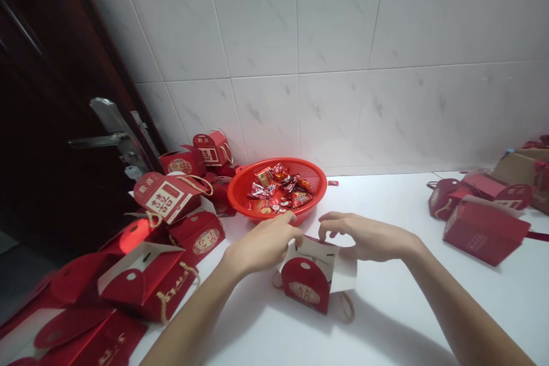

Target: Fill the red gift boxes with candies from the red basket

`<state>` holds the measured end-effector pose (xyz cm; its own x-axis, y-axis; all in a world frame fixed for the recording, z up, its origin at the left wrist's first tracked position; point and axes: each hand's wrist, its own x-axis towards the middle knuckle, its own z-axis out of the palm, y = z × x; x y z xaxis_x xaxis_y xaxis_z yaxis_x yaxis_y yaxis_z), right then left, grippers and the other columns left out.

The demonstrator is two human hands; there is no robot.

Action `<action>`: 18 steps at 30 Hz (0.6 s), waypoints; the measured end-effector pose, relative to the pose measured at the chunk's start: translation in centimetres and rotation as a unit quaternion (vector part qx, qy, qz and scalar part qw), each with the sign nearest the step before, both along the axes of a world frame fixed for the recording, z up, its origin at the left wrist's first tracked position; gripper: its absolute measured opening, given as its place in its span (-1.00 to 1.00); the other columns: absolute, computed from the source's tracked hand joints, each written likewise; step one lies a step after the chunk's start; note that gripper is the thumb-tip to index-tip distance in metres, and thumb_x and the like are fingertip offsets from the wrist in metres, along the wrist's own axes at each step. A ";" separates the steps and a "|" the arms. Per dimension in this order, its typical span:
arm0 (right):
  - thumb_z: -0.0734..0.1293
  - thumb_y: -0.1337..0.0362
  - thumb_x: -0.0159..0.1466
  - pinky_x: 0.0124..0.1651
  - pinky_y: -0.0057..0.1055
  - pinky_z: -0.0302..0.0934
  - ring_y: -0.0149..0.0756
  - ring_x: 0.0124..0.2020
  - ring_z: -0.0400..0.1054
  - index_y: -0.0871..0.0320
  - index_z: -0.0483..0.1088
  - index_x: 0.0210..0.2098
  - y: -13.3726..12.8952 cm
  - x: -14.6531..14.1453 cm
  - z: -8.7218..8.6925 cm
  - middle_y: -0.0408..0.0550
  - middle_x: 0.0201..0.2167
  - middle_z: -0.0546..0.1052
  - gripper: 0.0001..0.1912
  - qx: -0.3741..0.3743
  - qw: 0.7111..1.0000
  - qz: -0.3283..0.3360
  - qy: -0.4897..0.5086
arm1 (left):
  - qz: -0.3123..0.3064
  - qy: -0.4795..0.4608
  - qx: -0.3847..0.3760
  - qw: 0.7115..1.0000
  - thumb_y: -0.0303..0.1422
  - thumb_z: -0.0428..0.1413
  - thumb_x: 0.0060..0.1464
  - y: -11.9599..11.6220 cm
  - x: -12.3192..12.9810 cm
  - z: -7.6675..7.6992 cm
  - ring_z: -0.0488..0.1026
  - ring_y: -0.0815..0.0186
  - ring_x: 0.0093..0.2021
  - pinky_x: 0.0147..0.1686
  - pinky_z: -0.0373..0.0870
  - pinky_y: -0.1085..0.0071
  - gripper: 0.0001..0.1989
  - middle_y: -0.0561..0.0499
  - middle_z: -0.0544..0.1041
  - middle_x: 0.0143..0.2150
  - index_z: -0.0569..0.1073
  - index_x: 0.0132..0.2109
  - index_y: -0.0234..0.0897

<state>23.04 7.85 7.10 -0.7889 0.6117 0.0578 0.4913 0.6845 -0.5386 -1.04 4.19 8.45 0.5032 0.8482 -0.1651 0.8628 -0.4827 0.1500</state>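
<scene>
A red gift box (306, 286) with white inner walls stands on the white tabletop in front of me, its top flaps raised and a twisted cord handle on each side. My left hand (266, 243) is at the box's upper left edge, fingers bent and parted, with the thumb over the opening. On the other side, my right hand (366, 235) has its fingers curved and spread near the back flap, its thumb by the right flap. Whether the fingertips press on the card cannot be made out. Just behind the box sits a red plastic basket (319, 186) of wrapped sweets (278, 189).
Several red gift boxes (148, 280) are piled along the left, some with flaps up. More boxes (484, 231) lie at the right, beside a brown carton (517, 174). A tiled wall (343, 120) closes the back; a dark door (51, 126) stands left. One small red packet (333, 183) lies beside the basket.
</scene>
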 end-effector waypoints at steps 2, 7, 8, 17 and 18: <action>0.28 0.58 0.02 -0.31 -0.43 0.28 -0.24 -0.19 0.43 0.04 0.44 -0.27 0.0 0.1 0.1 -0.10 -0.11 0.50 -0.63 0.000 1.000 -0.003 0.011 | -0.023 -0.016 0.001 1.000 -0.65 -0.07 0.02 0.0 0.0 -0.1 0.48 0.18 -0.10 -0.20 0.36 0.35 -0.52 -0.07 0.44 -0.01 0.56 -0.06 -0.13; 0.33 0.49 0.08 -0.36 -0.41 0.28 -0.24 -0.26 0.44 0.04 0.45 -0.36 -0.5 0.1 0.1 -0.09 -0.07 0.52 -0.79 -0.019 0.997 0.023 0.077 | -0.024 -0.033 -0.011 0.999 -0.64 -0.09 0.07 0.1 0.2 -0.4 0.47 0.14 -0.01 -0.12 0.39 0.31 -0.46 -0.10 0.47 0.05 0.44 0.14 -0.21; 0.34 0.47 0.09 -0.36 -0.41 0.27 -0.23 -0.27 0.44 0.04 0.46 -0.36 -0.6 0.0 0.0 -0.08 -0.09 0.53 -0.80 -0.022 0.996 0.022 0.086 | -0.023 -0.032 -0.015 0.999 -0.62 -0.08 0.10 0.0 0.3 -0.4 0.47 0.13 0.01 -0.10 0.39 0.29 -0.48 -0.12 0.47 0.07 0.42 0.16 -0.24; 0.59 0.21 -0.10 -0.33 -0.45 0.30 -0.19 -0.24 0.46 0.00 0.46 0.02 0.3 0.2 -0.6 -0.07 -0.09 0.58 -0.34 -0.048 0.993 -0.004 0.104 | -0.027 -0.109 -0.074 0.991 0.20 0.10 0.09 0.1 -0.1 -0.2 0.31 -0.06 0.29 0.17 0.30 0.12 -0.10 -0.25 0.30 0.34 0.13 0.41 -0.20; 0.60 0.18 -0.11 -0.27 -0.44 0.32 -0.17 -0.18 0.47 0.00 0.44 0.05 0.5 0.3 -0.6 -0.07 -0.05 0.57 -0.29 -0.059 0.993 0.009 0.105 | -0.025 -0.111 -0.083 0.990 0.23 0.12 0.04 0.2 -0.1 -0.2 0.29 -0.08 0.30 0.18 0.30 0.10 -0.02 -0.25 0.26 0.37 0.06 0.44 -0.16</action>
